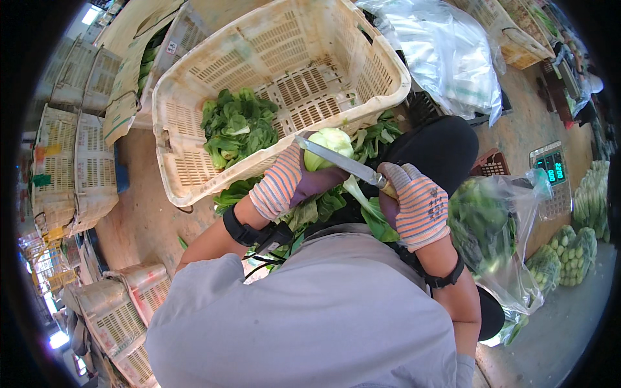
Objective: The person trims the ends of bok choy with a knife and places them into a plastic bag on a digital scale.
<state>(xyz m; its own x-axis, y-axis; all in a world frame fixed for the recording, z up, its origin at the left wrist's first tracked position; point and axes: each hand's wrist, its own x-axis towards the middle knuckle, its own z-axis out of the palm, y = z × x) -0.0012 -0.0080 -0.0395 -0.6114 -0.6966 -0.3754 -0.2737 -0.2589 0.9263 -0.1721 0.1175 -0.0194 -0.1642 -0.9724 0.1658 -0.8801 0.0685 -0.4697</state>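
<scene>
My left hand (pixel 301 179), in a striped glove with a purple palm, grips a head of bok choy (pixel 332 143) with its pale base turned up. My right hand (pixel 412 201), gloved alike, is closed around the handle of a knife (pixel 347 164). The blade lies across the front of the pale base; whether it cuts in cannot be told. A loose leaf with a white stalk (pixel 366 203) hangs by my right hand. Beyond my hands stands a large plastic crate (pixel 233 186), with a heap of bok choy (pixel 237 126) in its left part.
Leafy trimmings (pixel 315 208) lie below my hands. To the right are a clear bag of greens (pixel 482 223), a digital scale (pixel 555 203) and bagged vegetables (pixel 565 257). Plastic bags (pixel 446 58) lie at upper right. Stacked crates (pixel 73 165) stand on the left.
</scene>
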